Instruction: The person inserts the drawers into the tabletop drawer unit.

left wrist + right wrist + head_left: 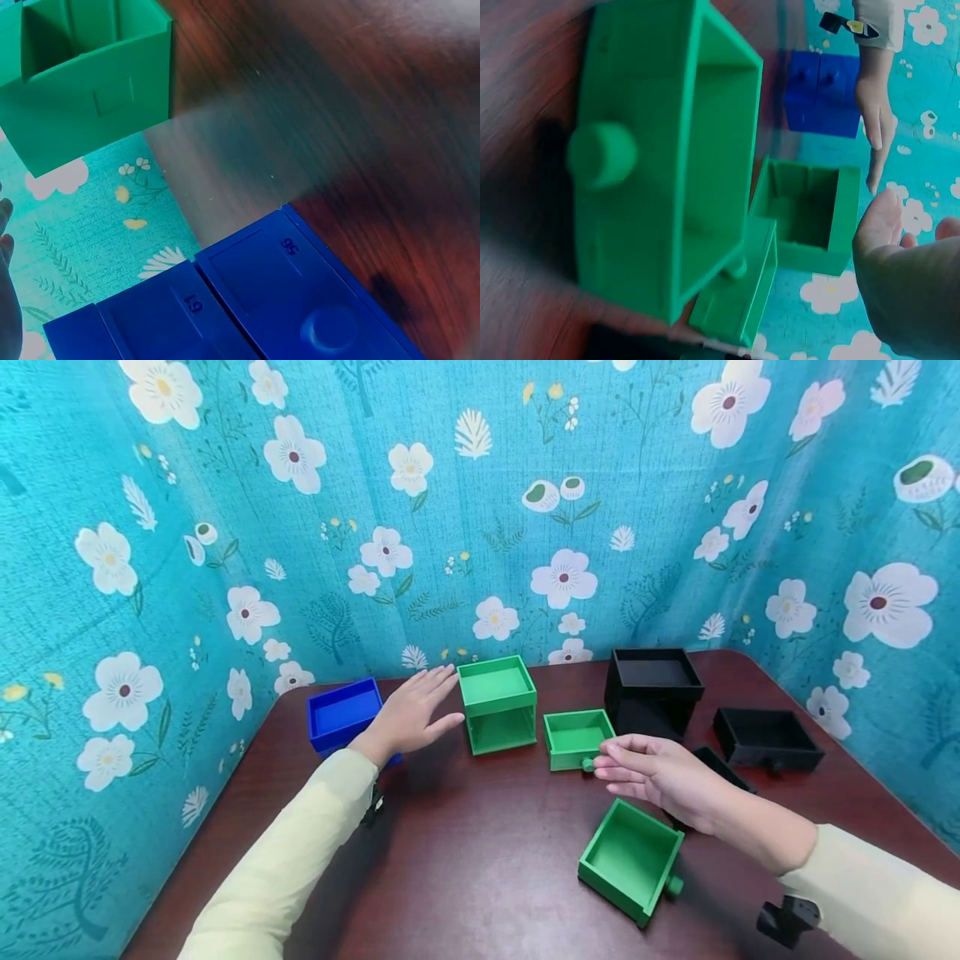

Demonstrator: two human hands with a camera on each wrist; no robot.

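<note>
My left hand (416, 714) is held with fingers extended between a blue drawer cabinet (345, 710) and an upright green cabinet shell (498, 689). Its fingertips are close to the shell's upper left edge; the right wrist view shows them apart from it. The shell's front is open, with no drawer inside. My right hand (671, 777) hovers with loosely bent fingers, holding nothing. In the head view its fingertips overlap a small green drawer (573, 753) beside its knob. A second green drawer (634, 217) lies below this hand, knob outward, nearer the front.
A black cabinet (652, 693) stands at the back right. One black drawer (768, 739) lies right of it; another black piece (720, 768) is partly hidden behind my right hand. A floral curtain (450, 527) borders the brown table (480, 860).
</note>
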